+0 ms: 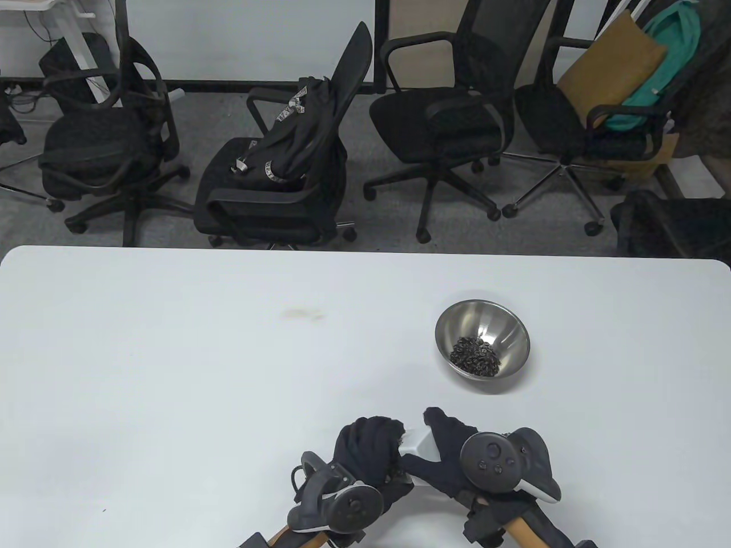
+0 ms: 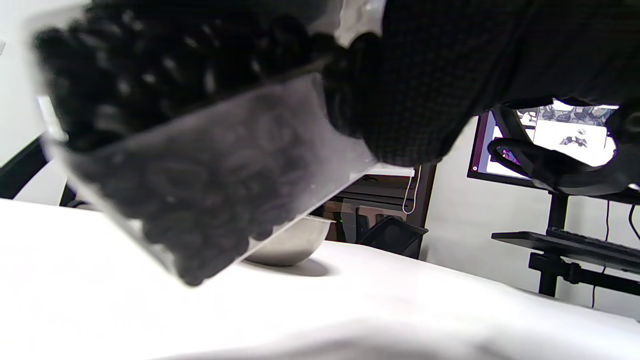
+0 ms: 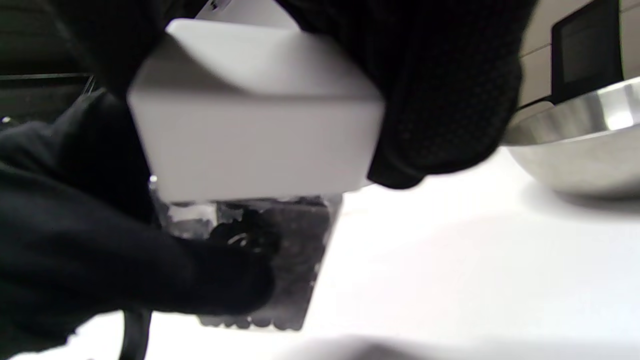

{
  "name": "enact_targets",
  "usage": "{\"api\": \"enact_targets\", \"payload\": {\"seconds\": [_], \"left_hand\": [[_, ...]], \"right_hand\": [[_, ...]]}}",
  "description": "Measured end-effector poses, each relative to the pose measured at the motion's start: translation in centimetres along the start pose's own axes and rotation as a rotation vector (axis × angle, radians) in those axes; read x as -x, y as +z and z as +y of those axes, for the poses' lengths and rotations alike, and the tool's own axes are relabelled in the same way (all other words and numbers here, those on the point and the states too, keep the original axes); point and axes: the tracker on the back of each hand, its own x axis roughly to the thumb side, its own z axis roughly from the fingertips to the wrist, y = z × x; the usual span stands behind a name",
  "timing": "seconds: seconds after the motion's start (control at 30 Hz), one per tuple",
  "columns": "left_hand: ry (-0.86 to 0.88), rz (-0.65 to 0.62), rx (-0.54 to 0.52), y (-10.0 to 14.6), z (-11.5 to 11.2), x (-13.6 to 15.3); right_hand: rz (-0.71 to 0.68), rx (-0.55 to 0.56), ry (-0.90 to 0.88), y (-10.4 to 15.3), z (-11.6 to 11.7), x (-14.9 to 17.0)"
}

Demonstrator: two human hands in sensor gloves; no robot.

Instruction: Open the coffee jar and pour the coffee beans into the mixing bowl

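At the near edge of the smooth white table (image 1: 171, 354), the left hand (image 1: 365, 456) in its black knit glove wraps around the body of the coffee jar (image 2: 210, 185). The jar is clear, flat-walled and square-cornered, tilted with one lower corner close above the tabletop. Dark glossy coffee beans (image 2: 200, 200) fill it; through the frosted-looking wall they blur into rounded shapes. From above, the jar's body is almost wholly hidden under the glove.

Just right of that, the right hand (image 1: 451, 456) grips the jar's lid (image 3: 255, 120), a matte white block with softly rounded edges. Its fingers fold over the top and far side. In the right wrist view the lid sits over the clear body, but whether it is seated or already loose cannot be told. Only a pale sliver of it shows in the table view, between the two gloves. Round black trackers cover the backs of both hands.

Further right and farther out stands the mixing bowl (image 1: 508, 331), well apart from the hands. It is polished steel, round and deep. A small dark heap of beans lies in its bottom. Both wrist views catch only part of its shiny curved wall.
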Motion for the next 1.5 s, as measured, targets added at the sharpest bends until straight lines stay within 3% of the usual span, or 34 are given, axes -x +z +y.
{"api": "enact_targets", "payload": {"seconds": [0.17, 0.57, 0.8, 1.07, 1.27, 1.5], "left_hand": [[-0.076, -0.004, -0.010, 0.0, 0.2, -0.6], [-0.088, 0.041, 0.035, -0.2, -0.8, -0.1], [0.113, 0.248, 0.016, -0.8, -0.2, 3.9], [0.335, 0.496, -0.047, -2.9, 0.3, 9.4], [0.350, 0.708, -0.097, -5.1, -0.2, 13.4], [0.285, 0.819, -0.072, -6.5, -2.0, 15.8]], "right_hand": [[0.061, 0.007, -0.075, 0.0, 0.0, 0.2], [0.082, -0.041, -0.057, 0.2, 0.6, 1.1], [0.060, 0.008, -0.003, 2.4, -0.3, 2.9], [0.078, 0.043, 0.034, 5.0, 0.8, 5.3], [0.092, 0.017, 0.053, 5.5, 1.7, 6.1], [0.094, -0.007, 0.086, 5.4, 2.6, 6.6]]}}
